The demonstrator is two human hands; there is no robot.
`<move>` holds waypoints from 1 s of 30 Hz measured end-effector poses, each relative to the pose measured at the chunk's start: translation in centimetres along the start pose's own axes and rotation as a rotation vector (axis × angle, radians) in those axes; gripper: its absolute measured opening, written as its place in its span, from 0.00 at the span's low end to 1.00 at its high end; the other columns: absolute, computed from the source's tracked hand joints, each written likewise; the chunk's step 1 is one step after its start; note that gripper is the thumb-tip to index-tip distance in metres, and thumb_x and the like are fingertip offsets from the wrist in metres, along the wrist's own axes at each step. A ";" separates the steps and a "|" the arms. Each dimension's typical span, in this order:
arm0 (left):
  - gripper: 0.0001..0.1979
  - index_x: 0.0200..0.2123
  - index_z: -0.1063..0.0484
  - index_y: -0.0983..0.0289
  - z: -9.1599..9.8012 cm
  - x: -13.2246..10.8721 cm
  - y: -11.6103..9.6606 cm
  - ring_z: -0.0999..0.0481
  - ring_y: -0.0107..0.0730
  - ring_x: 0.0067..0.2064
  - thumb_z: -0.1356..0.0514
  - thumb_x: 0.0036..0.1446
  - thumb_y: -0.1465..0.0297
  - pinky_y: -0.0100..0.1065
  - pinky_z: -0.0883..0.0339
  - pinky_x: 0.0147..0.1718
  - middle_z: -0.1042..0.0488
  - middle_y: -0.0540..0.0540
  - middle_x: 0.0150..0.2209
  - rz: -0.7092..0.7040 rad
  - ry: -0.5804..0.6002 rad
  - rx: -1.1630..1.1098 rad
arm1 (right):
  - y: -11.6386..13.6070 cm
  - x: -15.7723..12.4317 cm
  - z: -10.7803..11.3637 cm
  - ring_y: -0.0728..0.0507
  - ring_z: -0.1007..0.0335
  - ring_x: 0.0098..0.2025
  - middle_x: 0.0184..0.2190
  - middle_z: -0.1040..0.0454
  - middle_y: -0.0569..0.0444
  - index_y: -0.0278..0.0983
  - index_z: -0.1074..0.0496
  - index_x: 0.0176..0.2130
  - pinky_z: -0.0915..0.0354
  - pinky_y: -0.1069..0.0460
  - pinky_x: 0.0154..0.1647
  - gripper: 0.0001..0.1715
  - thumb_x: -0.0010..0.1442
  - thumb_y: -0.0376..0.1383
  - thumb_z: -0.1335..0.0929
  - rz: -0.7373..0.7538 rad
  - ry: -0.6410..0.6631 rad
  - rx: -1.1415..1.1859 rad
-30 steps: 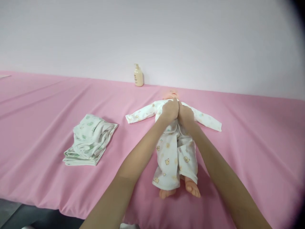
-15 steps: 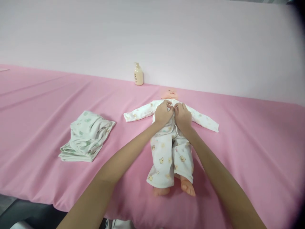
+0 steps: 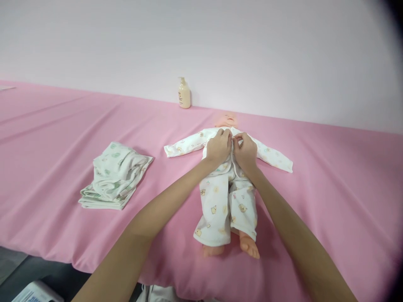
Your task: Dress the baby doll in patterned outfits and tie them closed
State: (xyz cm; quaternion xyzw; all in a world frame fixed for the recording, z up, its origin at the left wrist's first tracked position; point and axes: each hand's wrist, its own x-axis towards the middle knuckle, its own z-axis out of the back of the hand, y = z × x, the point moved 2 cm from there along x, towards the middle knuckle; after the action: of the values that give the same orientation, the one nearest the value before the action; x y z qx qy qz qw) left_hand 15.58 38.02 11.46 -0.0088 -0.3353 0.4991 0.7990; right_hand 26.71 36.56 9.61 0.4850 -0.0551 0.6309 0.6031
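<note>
A baby doll [image 3: 248, 246] lies on its back, head toward the wall and feet toward me. It wears a white printed jacket [image 3: 189, 142] with the sleeves spread out, and matching trousers [image 3: 215, 209]. My left hand [image 3: 219, 147] is closed on the jacket's front edge at the upper chest. Facing it, my right hand [image 3: 245, 152] pinches the other front edge with thumb and index finger. The fingertips of both hands almost meet at the front opening. Lower down, the jacket's edges hang slightly apart. Any fastener between the fingers is hidden.
Pink cloth [image 3: 330, 201] covers the padded table. Left of the doll lies a folded pile of white printed baby clothes [image 3: 116, 174]. A cream pump bottle [image 3: 184, 94] stands by the white wall [image 3: 201, 46]. A white object [image 3: 37, 292] shows below the table edge.
The view has tilted slightly. My right hand's fingers have shifted into a more distinct pinch, a little apart from the left fingers. Doll and clothes pile stay in place.
</note>
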 end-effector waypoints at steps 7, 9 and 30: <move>0.09 0.37 0.33 0.63 -0.1 0.1 0.2 0.27 0.36 0.39 0.53 0.63 0.71 0.34 0.39 0.36 0.27 0.54 0.38 -0.055 -0.056 -0.069 | 0.3 -0.1 0.4 0.46 0.34 0.29 0.32 0.25 0.53 0.36 0.30 0.33 0.40 0.52 0.36 0.10 0.59 0.38 0.38 -0.081 0.000 0.079; 0.09 0.36 0.33 0.63 -0.2 0.1 0.3 0.27 0.36 0.38 0.52 0.62 0.72 0.34 0.38 0.36 0.27 0.54 0.37 -0.057 -0.082 -0.100 | 0.3 0.0 0.4 0.46 0.34 0.29 0.31 0.24 0.52 0.36 0.29 0.33 0.40 0.51 0.37 0.10 0.58 0.38 0.37 -0.099 0.002 0.094; 0.10 0.38 0.33 0.61 0.5 0.2 0.2 0.28 0.34 0.36 0.53 0.63 0.67 0.33 0.38 0.35 0.28 0.54 0.39 -0.035 -0.058 -0.146 | 2.3 0.2 1.5 0.45 0.32 0.28 0.27 0.24 0.53 0.36 0.24 0.32 0.38 0.51 0.35 0.12 0.53 0.34 0.37 -0.270 0.067 0.181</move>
State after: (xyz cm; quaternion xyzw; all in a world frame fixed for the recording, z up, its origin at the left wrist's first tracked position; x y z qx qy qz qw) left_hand 15.24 38.12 11.84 -0.0467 -0.3938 0.4592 0.7949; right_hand 25.73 35.12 11.70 0.5191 0.0876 0.5624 0.6376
